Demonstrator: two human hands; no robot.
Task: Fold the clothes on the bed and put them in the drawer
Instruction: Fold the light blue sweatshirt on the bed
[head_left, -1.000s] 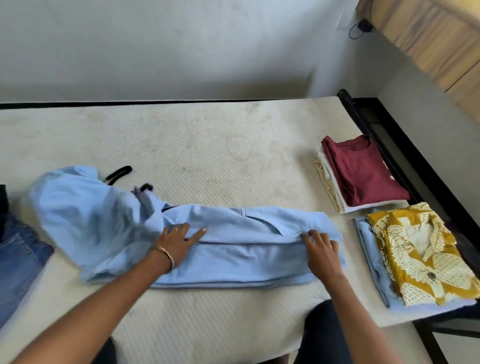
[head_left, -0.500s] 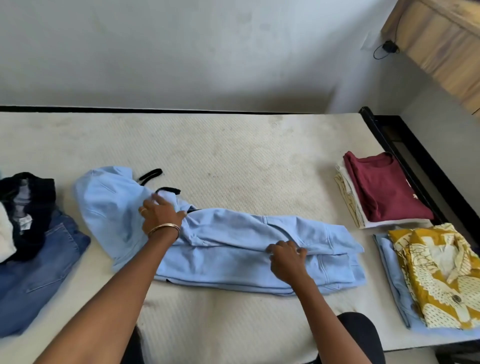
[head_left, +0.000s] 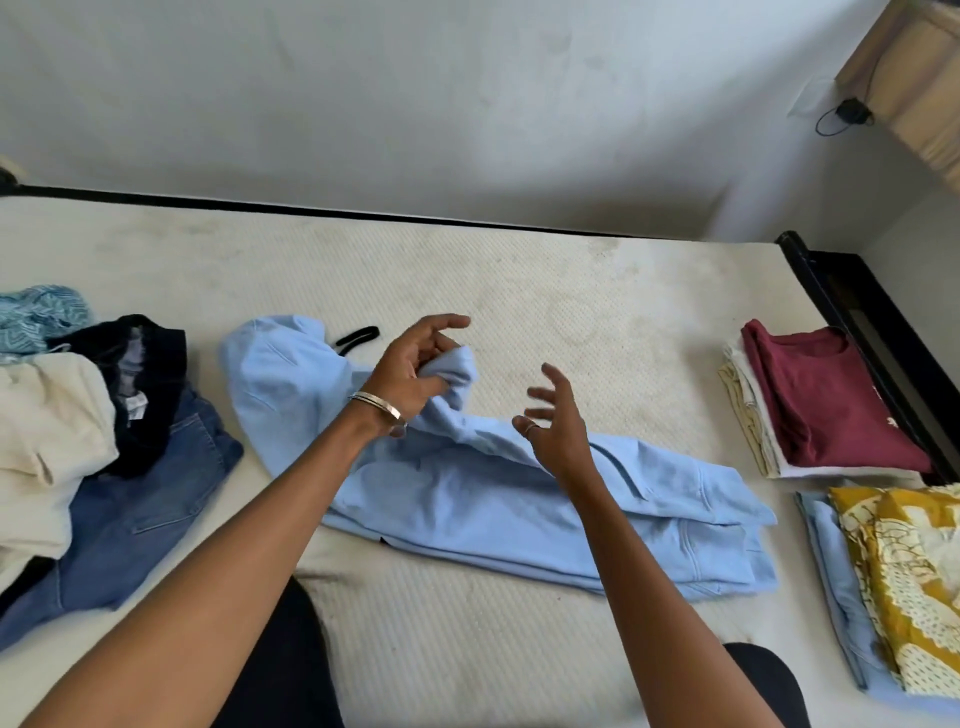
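— Both hands lifted since earlier: left hand (head_left: 410, 371) now pinches a raised fold of the blue hoodie (head_left: 519, 499), mid-bed (head_left: 519, 291).
— Right hand (head_left: 553, 423)?
— Fingers spread, holding nothing. Unfolded pile (head_left: 104, 426) at nine o'clock, cut off.

One white wall (head_left: 415, 104) behind my bed. One wooden cabinet (head_left: 914, 88), upper right against that wall. One black plug with cable (head_left: 848, 111), just left of the cabinet.
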